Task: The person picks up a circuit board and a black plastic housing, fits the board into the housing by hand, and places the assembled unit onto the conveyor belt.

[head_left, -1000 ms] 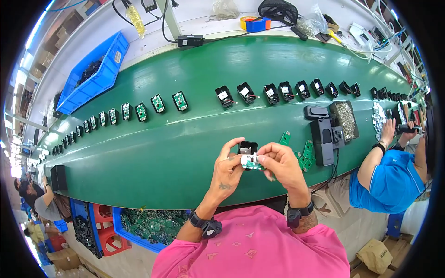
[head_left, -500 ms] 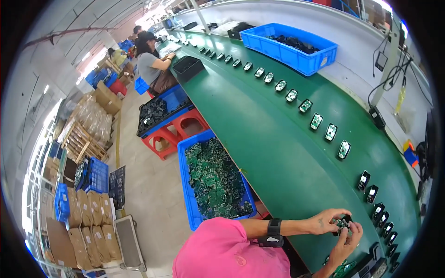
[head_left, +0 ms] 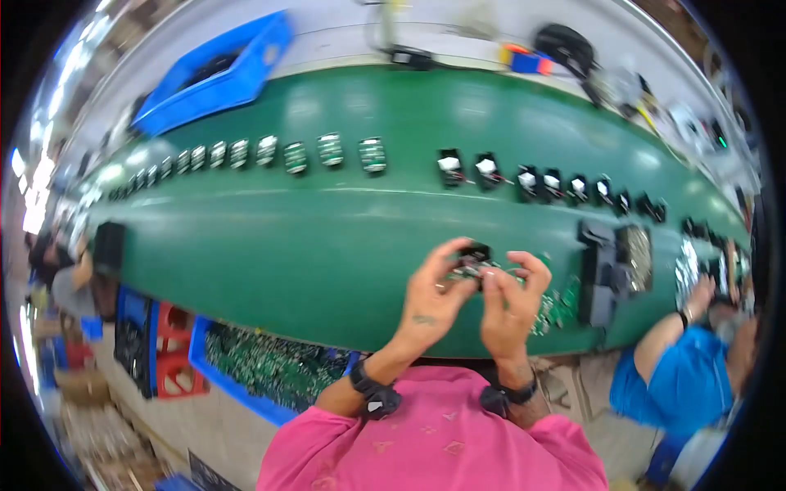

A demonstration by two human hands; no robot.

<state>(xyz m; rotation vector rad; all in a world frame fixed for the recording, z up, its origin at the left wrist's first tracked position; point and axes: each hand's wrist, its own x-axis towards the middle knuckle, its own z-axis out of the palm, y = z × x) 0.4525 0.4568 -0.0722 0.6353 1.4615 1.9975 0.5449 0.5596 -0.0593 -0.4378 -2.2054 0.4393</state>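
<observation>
Over the near side of the green bench (head_left: 278, 237), my left hand (head_left: 432, 299) grips a small black plastic casing (head_left: 473, 254) with a circuit board at its open side. My right hand (head_left: 512, 307) has thumb and forefinger pinched together at the casing's right edge. Whatever sits between those fingertips is blurred, perhaps a thin wire. Loose green circuit boards (head_left: 558, 309) lie on the bench just right of my right hand. Beyond my hands, black casings with wires (head_left: 489, 170) stand in a row, and casings with green boards fitted (head_left: 330, 150) continue it to the left.
Black boxes (head_left: 599, 274) stand to the right, near a co-worker in blue (head_left: 675, 376). A blue bin (head_left: 221, 82) is at the back left. Below the bench's front edge sits a blue crate (head_left: 214, 383) of circuit boards, beside red stools (head_left: 173, 331).
My view has swung right, from along the bench to facing it squarely. Both hands still hold the casing. The co-worker on the right has come into view.
</observation>
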